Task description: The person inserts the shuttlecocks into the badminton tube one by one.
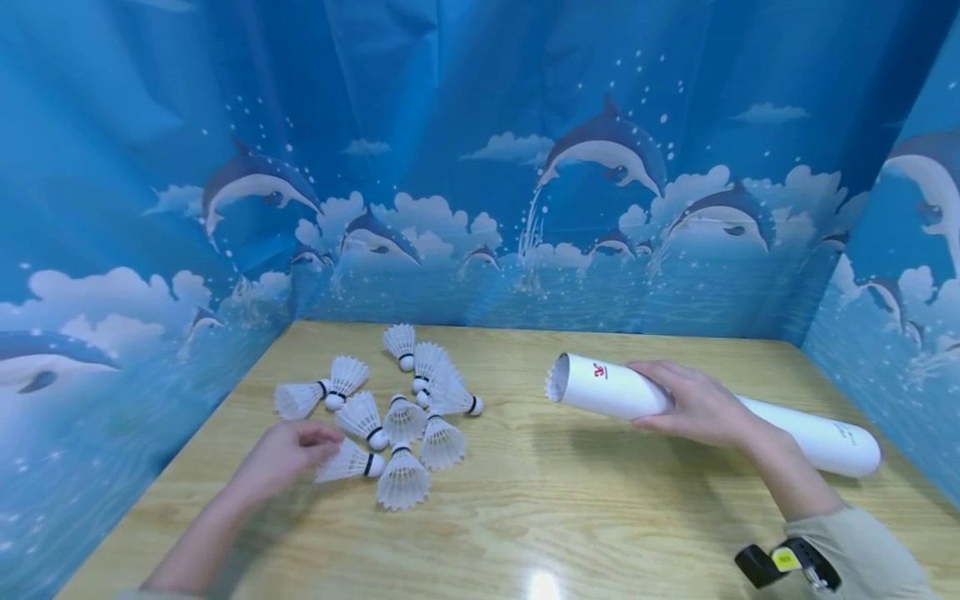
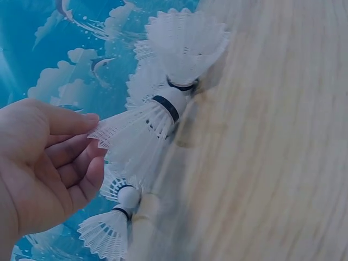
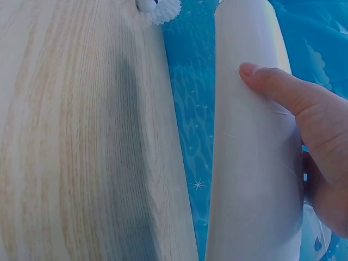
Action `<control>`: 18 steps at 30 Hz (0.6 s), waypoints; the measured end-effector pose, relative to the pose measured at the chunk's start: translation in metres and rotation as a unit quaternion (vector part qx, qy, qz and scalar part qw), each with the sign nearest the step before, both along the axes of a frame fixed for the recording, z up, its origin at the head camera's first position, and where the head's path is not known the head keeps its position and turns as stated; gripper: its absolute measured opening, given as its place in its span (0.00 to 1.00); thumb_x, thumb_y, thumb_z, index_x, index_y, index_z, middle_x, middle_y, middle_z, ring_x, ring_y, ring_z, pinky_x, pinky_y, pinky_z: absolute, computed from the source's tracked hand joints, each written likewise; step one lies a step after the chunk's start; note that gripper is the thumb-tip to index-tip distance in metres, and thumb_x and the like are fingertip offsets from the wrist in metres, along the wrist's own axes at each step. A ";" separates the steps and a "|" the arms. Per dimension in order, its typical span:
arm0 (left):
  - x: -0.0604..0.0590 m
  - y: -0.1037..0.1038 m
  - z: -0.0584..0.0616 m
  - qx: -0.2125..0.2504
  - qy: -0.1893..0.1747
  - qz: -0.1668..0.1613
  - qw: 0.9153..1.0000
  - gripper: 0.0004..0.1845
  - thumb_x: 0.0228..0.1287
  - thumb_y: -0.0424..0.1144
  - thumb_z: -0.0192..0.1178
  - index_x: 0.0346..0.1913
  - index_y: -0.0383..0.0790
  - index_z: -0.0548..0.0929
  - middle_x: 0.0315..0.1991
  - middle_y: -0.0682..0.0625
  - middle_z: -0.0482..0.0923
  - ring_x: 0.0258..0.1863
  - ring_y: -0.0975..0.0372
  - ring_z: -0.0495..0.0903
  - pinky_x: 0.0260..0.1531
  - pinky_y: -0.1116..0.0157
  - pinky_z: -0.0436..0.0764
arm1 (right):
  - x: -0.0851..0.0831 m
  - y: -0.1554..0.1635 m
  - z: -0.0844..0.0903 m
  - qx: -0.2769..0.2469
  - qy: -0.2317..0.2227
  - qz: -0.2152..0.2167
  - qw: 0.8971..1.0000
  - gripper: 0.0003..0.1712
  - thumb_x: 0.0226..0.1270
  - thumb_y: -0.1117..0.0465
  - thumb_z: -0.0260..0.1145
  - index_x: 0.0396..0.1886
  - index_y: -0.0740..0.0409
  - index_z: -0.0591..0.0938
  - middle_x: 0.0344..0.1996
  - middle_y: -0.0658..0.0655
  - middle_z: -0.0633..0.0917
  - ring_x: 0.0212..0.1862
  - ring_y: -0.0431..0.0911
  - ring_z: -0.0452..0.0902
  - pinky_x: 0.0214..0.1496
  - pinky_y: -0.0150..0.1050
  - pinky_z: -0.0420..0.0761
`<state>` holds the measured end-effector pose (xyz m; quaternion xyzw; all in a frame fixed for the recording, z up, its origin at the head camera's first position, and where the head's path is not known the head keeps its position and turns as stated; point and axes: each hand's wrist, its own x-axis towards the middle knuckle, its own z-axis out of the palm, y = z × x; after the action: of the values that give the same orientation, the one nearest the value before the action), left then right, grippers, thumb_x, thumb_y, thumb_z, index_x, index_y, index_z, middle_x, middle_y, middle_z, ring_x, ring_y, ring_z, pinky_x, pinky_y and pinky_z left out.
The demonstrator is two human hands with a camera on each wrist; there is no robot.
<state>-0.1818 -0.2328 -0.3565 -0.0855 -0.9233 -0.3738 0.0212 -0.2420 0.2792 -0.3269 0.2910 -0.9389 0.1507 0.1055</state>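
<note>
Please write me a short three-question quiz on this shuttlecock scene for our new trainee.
1. True or false: the right hand grips the white tube lifted off the wooden table.
2. Which part of the shuttlecock does the left hand pinch? A) cork B) feather skirt C) black band
3. Fill in: the tube's open end points toward the pile of ____.

Key
1. True; its shadow lies apart on the table.
2. B; the left wrist view shows fingertips on the feathers.
3. shuttlecocks.
</note>
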 end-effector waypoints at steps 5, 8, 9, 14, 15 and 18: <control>-0.001 -0.001 0.008 0.026 0.006 0.000 1.000 0.10 0.59 0.33 0.61 0.42 0.30 0.82 0.38 0.42 0.82 0.36 0.57 0.79 0.35 0.65 0.77 | 0.000 0.000 0.001 -0.001 0.001 0.002 1.000 0.45 0.48 0.40 0.71 0.63 0.57 0.69 0.54 0.62 0.76 0.50 0.58 0.74 0.44 0.57 0.75; -0.002 0.000 0.013 0.032 0.007 0.002 0.999 0.12 0.60 0.34 0.61 0.44 0.31 0.81 0.39 0.42 0.82 0.36 0.57 0.79 0.36 0.64 0.78 | 0.000 0.000 0.001 -0.003 0.004 0.006 1.000 0.44 0.49 0.41 0.71 0.62 0.58 0.69 0.54 0.62 0.76 0.50 0.58 0.74 0.44 0.57 0.75; -0.002 0.000 0.015 0.029 0.006 0.003 1.000 0.12 0.60 0.35 0.61 0.45 0.31 0.81 0.39 0.42 0.82 0.37 0.57 0.79 0.37 0.64 0.79 | 0.000 0.000 0.001 -0.004 0.003 0.005 1.000 0.44 0.49 0.41 0.71 0.62 0.58 0.69 0.54 0.62 0.76 0.50 0.58 0.74 0.44 0.57 0.75; -0.006 0.004 0.024 0.022 -0.008 0.009 1.000 0.14 0.62 0.37 0.59 0.47 0.31 0.80 0.41 0.42 0.81 0.39 0.56 0.80 0.37 0.61 0.79 | 0.001 0.000 0.002 -0.007 -0.004 0.000 1.000 0.44 0.49 0.41 0.71 0.63 0.57 0.69 0.54 0.62 0.76 0.50 0.58 0.74 0.44 0.57 0.75; -0.007 0.005 0.026 0.022 -0.009 0.010 1.000 0.14 0.63 0.37 0.58 0.48 0.31 0.80 0.41 0.42 0.81 0.39 0.56 0.79 0.37 0.61 0.79 | 0.001 0.000 0.002 -0.006 -0.005 -0.001 1.000 0.44 0.49 0.40 0.71 0.63 0.57 0.69 0.54 0.62 0.76 0.50 0.58 0.74 0.44 0.57 0.75; -0.009 0.009 0.031 0.025 -0.004 0.008 1.000 0.14 0.63 0.37 0.58 0.48 0.31 0.80 0.41 0.42 0.81 0.39 0.56 0.80 0.36 0.61 0.79 | 0.002 0.000 0.002 -0.007 -0.005 -0.002 1.000 0.44 0.49 0.40 0.71 0.63 0.57 0.69 0.54 0.62 0.76 0.50 0.59 0.74 0.44 0.57 0.75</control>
<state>-0.1905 -0.2242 -0.3260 -0.0766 -0.9142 -0.3972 0.0229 -0.2400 0.2792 -0.3248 0.2880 -0.9387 0.1588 0.1033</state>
